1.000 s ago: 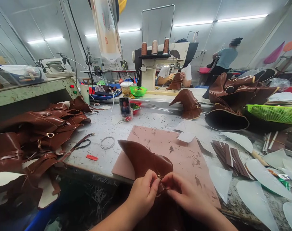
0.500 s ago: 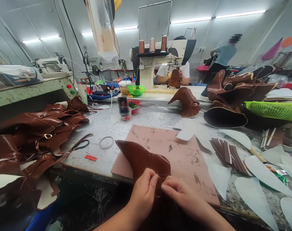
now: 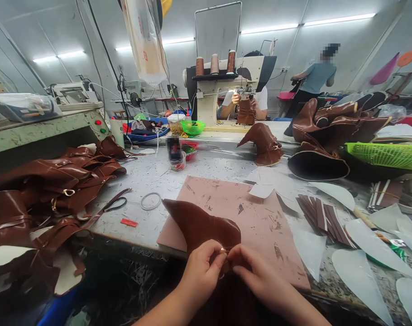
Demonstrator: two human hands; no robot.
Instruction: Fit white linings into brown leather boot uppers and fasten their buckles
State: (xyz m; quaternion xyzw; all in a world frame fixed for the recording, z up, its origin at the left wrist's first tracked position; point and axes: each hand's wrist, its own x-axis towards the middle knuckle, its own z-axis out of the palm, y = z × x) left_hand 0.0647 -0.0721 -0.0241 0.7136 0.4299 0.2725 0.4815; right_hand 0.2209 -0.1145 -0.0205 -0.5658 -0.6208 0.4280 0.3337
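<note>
A glossy brown leather boot upper (image 3: 201, 222) lies on its side at the table's front edge, its pointed end toward the left. My left hand (image 3: 203, 267) is closed at its lower part, thumb and forefinger pinching a small gold-coloured buckle (image 3: 222, 250). Close beside it, my right hand (image 3: 251, 269) is closed too, its fingertips pinching a thin brown strap at the buckle. The fingers hide most of the strap. The lower part of the upper hangs down in shadow between my wrists.
A pink mat (image 3: 256, 226) lies under the upper. Brown uppers (image 3: 66, 172) are heaped at left, near scissors (image 3: 116, 203). At right are boot uppers (image 3: 321, 122), leather strips (image 3: 323, 219) and white pattern pieces (image 3: 358, 276). Behind the table, a person's hands work at a sewing machine (image 3: 206, 95).
My right hand has come closer to my left, its fingers now more bent at the buckle. The upper has hardly moved. The person at the sewing machine has raised one hand.
</note>
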